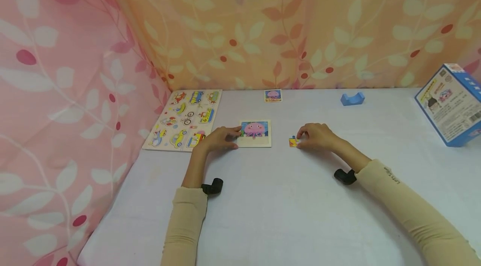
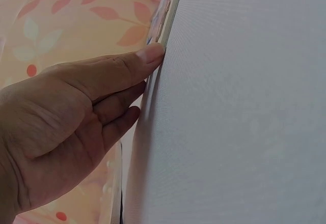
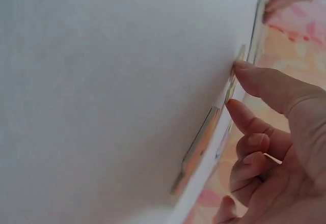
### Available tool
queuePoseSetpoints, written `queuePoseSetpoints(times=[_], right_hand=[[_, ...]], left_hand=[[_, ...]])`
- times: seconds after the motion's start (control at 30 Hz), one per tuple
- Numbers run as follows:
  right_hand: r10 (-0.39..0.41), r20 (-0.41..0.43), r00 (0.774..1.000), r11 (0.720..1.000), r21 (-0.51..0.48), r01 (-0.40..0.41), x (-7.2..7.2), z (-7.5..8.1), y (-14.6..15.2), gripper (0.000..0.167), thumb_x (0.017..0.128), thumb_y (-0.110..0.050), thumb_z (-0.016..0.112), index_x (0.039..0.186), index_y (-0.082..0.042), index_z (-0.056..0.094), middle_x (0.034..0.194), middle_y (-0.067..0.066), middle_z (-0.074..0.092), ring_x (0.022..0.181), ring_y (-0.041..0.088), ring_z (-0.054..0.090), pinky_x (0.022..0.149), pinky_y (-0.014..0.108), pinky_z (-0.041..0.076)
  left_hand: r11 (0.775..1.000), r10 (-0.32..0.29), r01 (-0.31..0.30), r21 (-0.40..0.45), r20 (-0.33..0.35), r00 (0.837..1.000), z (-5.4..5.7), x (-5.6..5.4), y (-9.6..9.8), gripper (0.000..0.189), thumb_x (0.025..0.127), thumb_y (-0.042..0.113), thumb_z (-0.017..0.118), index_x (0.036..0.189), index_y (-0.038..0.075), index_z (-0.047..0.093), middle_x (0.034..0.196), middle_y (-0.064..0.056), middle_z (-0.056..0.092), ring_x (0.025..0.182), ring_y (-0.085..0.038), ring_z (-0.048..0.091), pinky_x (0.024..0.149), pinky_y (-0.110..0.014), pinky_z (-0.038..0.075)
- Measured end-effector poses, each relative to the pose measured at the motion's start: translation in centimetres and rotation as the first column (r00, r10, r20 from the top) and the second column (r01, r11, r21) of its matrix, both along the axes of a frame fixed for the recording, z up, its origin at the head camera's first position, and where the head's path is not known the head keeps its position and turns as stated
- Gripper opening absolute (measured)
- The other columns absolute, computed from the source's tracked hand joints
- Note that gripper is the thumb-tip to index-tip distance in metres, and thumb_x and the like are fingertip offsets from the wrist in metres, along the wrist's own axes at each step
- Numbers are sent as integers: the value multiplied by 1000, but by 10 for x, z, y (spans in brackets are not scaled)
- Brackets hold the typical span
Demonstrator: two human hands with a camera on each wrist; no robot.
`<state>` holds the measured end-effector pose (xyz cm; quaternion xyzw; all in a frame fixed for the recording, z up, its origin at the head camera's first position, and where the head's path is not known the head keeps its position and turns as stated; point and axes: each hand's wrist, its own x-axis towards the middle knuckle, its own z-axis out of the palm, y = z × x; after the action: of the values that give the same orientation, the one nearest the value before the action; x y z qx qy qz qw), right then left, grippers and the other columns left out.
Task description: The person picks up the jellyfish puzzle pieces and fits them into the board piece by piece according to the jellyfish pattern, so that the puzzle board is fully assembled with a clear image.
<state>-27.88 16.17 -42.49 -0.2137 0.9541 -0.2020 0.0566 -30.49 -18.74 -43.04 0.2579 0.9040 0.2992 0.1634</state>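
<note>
A small square jigsaw tray with a pink jellyfish picture in its upper part lies flat on the table. My left hand holds the tray at its left side, thumb near the front corner. In the left wrist view, the thumb touches a thin edge while the other fingers bend behind it. To the tray's right, my right hand pinches a yellow-orange jigsaw piece with a blue knob. The right wrist view shows that piece edge-on between thumb and index finger.
A picture board of vehicles lies at the left. Behind the tray are a jellyfish card and a blue notched block. A blue-and-white box stands at the right. A flat orange-sided thing shows near the right hand.
</note>
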Motion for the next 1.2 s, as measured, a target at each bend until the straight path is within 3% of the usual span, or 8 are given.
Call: queuePoseSetpoints(times=[0.17,0.4,0.6,0.83,1.2], right_hand=[[68,-123,990,994,94,-56,-2,-2,-8,23,73,-28,72,86,-10,67,81,2,62,70,15,50,68,36,32],[57,-90,994,998,22,-55,-8,-1,-20,26,75,-28,71,91,-8,69,73,1,56,67,15,45,64,30,28],[98,-98,990,992,-63,-105,-21,9,-52,28,77,-30,70,94,-7,70,66,1,44,61,15,39,59,29,23],[148,-79,986,988,-26,-151,-29,11,-95,28,76,-33,71,91,-9,70,72,2,55,65,15,46,61,28,29],[166,-59,984,986,10,-166,-31,2,-134,23,74,-27,70,88,-9,71,89,3,69,81,20,60,74,42,38]], left_hand=[[1000,-1,1,6,-10,1000,1,3,-3,51,78,17,72,125,7,57,145,0,38,139,-22,26,114,-41,21],[1000,-12,12,-28,-9,1000,-1,4,-7,53,79,18,71,127,7,54,146,1,37,139,-22,26,114,-40,22],[1000,-5,4,-28,-20,1000,0,1,-7,53,80,18,71,129,8,52,145,3,38,139,-20,27,113,-38,24],[999,-16,15,-29,-43,999,0,-3,-2,53,80,21,71,129,9,53,145,6,39,138,-18,29,112,-37,26],[1000,-8,7,-22,-46,999,-1,-5,-3,54,79,21,72,128,9,53,144,5,39,137,-18,30,112,-36,26]])
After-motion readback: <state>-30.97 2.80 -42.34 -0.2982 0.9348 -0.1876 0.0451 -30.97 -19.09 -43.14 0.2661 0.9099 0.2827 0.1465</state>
